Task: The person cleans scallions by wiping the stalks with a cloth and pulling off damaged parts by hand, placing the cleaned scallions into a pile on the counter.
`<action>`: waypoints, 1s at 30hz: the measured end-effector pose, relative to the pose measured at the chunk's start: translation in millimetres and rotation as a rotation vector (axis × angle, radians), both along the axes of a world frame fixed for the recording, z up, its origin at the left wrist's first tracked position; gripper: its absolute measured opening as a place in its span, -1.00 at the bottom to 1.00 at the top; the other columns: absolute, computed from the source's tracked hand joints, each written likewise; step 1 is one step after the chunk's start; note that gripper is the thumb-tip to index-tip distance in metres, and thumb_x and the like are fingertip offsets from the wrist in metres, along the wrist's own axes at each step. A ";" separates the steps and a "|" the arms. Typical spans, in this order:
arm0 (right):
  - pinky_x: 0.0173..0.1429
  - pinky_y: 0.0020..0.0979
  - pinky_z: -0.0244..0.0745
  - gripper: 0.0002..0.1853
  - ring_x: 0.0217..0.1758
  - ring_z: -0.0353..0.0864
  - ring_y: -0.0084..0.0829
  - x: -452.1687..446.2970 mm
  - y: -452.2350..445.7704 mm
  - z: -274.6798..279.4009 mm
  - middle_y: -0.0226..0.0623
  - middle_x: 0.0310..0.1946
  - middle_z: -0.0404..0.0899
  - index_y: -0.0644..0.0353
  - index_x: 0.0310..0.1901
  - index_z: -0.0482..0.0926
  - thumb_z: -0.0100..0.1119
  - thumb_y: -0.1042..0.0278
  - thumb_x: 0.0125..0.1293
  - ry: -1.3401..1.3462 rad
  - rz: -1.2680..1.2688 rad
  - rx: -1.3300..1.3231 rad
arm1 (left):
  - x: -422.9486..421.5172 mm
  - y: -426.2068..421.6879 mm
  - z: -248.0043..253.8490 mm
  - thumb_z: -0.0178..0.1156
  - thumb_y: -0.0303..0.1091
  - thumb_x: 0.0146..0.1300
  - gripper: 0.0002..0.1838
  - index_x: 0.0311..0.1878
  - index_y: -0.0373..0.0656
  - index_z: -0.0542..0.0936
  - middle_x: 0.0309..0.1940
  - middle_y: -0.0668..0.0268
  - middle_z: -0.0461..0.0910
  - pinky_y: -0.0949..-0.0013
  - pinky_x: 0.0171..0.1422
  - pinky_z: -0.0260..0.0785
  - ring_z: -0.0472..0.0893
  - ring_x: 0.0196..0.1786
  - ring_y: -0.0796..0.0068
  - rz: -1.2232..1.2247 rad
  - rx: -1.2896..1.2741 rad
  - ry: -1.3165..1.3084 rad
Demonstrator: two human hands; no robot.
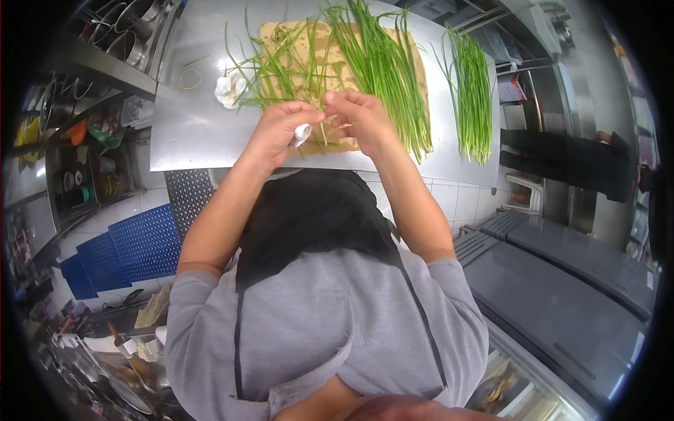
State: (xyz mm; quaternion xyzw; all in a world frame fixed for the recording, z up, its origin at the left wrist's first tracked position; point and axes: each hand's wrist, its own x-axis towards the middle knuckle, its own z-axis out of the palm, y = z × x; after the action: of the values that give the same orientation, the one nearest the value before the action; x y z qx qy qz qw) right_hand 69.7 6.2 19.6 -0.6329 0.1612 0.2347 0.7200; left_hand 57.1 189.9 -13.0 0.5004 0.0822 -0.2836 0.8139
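Observation:
My left hand (284, 128) is closed, fingertips pinched at a thin green stalk, likely a chive. A small white wad (302, 133) shows against its palm; I cannot make out what it is. My right hand (361, 121) meets it fingertip to fingertip, curled in a pinch; whatever it grips is too small to tell. Beneath both hands lies a damp brown paper sheet (347, 145). Loose chives (281, 67) are scattered over its left part, and a thick bunch of chives (382, 74) covers its right part.
On the steel table (193, 130) are a crumpled white paper (230, 90) and a yellow rubber band (189, 78). Another chive bunch (472, 95) lies at the right edge. Pots (130, 45) sit on a left shelf. A dark-clothed person (590, 165) stands at right, near grey lids (554, 288).

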 end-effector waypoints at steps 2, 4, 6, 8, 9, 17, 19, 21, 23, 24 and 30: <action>-0.45 -0.49 0.46 -0.78 -0.45 0.53 -0.58 0.6 3.9 -6.2 -0.34 -0.41 0.62 0.23 -0.30 0.59 0.34 0.24 0.30 -0.014 -0.050 0.116 | 1.2 -0.3 -0.4 0.31 -0.36 0.24 -0.89 -0.28 -0.18 0.63 -0.54 0.44 0.55 0.57 -0.43 0.25 0.47 -0.52 0.67 0.013 -0.007 0.013; -0.41 -0.47 0.49 -0.81 -0.42 0.54 -0.57 0.5 7.1 -7.8 -0.34 -0.40 0.61 0.21 -0.29 0.57 0.30 0.27 0.34 -0.037 -0.081 0.185 | 2.4 1.6 -1.8 0.31 -0.36 0.23 -0.89 -0.29 -0.18 0.61 -0.55 0.44 0.53 0.55 -0.43 0.25 0.47 -0.52 0.65 0.055 -0.045 0.050; -0.37 -0.46 0.51 -0.83 -0.39 0.55 -0.55 -2.2 10.3 -6.9 -0.34 -0.40 0.60 0.20 -0.27 0.55 0.26 0.29 0.36 -0.072 -0.102 0.207 | 4.4 4.4 -3.3 0.30 -0.37 0.23 -0.90 -0.30 -0.17 0.60 -0.55 0.43 0.52 0.53 -0.44 0.24 0.47 -0.52 0.63 0.117 -0.114 0.107; -0.33 -0.42 0.51 -0.84 -0.37 0.56 -0.54 -5.7 9.2 -6.5 -0.33 -0.36 0.60 0.19 -0.22 0.55 0.24 0.28 0.38 -0.136 -0.090 0.226 | 6.8 8.2 -0.9 0.29 -0.37 0.24 -0.90 -0.31 -0.17 0.59 -0.55 0.42 0.51 0.51 -0.44 0.24 0.47 -0.51 0.61 0.197 -0.122 0.143; -0.31 -0.41 0.51 -0.84 -0.36 0.57 -0.54 -6.1 7.9 -6.1 -0.33 -0.34 0.60 0.19 -0.19 0.54 0.23 0.28 0.39 -0.169 -0.083 0.236 | 8.4 10.3 -0.1 0.28 -0.37 0.24 -0.90 -0.31 -0.16 0.58 -0.54 0.42 0.51 0.50 -0.44 0.24 0.47 -0.51 0.61 0.239 -0.126 0.160; -0.37 -0.23 0.51 -0.64 -0.55 0.58 -0.31 23.0 -2.4 -0.2 -0.18 -0.64 0.57 0.28 -0.54 0.58 0.36 0.14 0.21 -0.548 0.327 -0.885 | 15.7 25.7 5.3 0.30 -0.35 0.25 -0.89 -0.25 -0.16 0.60 -0.52 0.46 0.52 0.52 -0.43 0.27 0.47 -0.49 0.66 0.294 -0.069 0.031; -0.33 -0.16 0.50 -0.69 -0.51 0.60 -0.17 21.9 -4.6 -20.5 -0.09 -0.59 0.58 0.28 -0.46 0.62 0.35 0.16 0.17 -0.701 0.383 -1.039 | 16.7 23.7 7.7 0.29 -0.34 0.27 -0.88 -0.21 -0.15 0.60 -0.51 0.47 0.51 0.52 -0.42 0.26 0.47 -0.48 0.66 0.286 -0.054 0.043; -0.31 -0.12 0.50 -0.73 -0.46 0.62 -0.08 21.2 -2.4 -26.9 -0.05 -0.55 0.60 0.27 -0.43 0.64 0.33 0.19 0.15 -0.818 0.348 -1.087 | 13.2 22.0 5.8 0.29 -0.33 0.27 -0.87 -0.20 -0.14 0.60 -0.51 0.48 0.52 0.53 -0.42 0.26 0.48 -0.47 0.67 0.305 -0.052 0.088; -0.30 -0.12 0.50 -0.77 -0.42 0.64 -0.05 11.1 7.3 -9.6 -0.04 -0.52 0.63 0.26 -0.42 0.65 0.30 0.23 0.14 -0.886 0.220 -1.031 | 10.5 20.4 3.8 0.29 -0.33 0.28 -0.87 -0.18 -0.14 0.61 -0.50 0.48 0.53 0.53 -0.42 0.27 0.48 -0.47 0.68 0.330 -0.028 0.097; -0.29 -0.13 0.50 -0.78 -0.42 0.64 -0.05 3.9 15.0 2.9 -0.04 -0.51 0.63 0.26 -0.41 0.66 0.29 0.24 0.14 -0.862 0.214 -0.947 | 9.2 19.9 2.9 0.29 -0.32 0.28 -0.86 -0.17 -0.14 0.61 -0.49 0.48 0.53 0.53 -0.42 0.27 0.48 -0.47 0.68 0.341 -0.015 0.102; -0.31 -0.17 0.51 -0.81 -0.45 0.64 -0.09 -6.6 34.7 11.8 -0.06 -0.49 0.64 0.25 -0.36 0.68 0.27 0.29 0.17 -0.723 0.255 -0.749 | 5.5 13.4 -0.6 0.33 -0.25 0.27 -0.78 -0.17 -0.21 0.63 -0.47 0.44 0.58 0.54 -0.38 0.34 0.54 -0.45 0.65 0.280 -0.038 0.083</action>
State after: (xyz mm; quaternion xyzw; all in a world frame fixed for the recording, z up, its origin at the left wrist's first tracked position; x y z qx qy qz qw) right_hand 63.1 40.9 31.5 -0.9016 -0.1024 0.0138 0.4201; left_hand 62.7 203.3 -13.6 0.4564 0.1796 -0.1892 0.8507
